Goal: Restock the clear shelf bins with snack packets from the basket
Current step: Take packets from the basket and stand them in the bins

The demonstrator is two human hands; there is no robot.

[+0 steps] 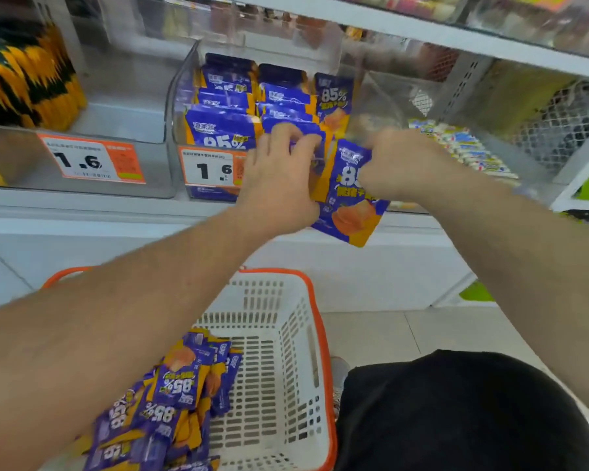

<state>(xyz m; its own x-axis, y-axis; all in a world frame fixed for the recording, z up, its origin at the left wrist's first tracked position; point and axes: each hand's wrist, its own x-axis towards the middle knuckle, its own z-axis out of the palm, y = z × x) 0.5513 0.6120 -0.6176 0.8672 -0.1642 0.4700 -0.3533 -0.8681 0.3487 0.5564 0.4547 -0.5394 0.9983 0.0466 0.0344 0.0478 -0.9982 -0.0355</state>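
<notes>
A clear shelf bin (181, 96) in the middle of the shelf holds several purple-and-orange snack packets (223, 127) standing in rows. My right hand (388, 161) pinches the top of one such packet (351, 212), which hangs in front of the bin's right side. My left hand (279, 175) is at the bin's front with its fingers curled over the top of a packet in the front row. Below, a white basket with an orange rim (320, 334) holds several more of the same packets (170, 399) piled at its left.
A second clear bin (123, 107) to the left has yellow-and-green packets (24, 76) at its back. Orange price tags reading 1.6 (92, 161) sit on both bin fronts. White-and-blue packets (466, 147) lie in the bin to the right. An upper shelf edge (422, 28) overhangs.
</notes>
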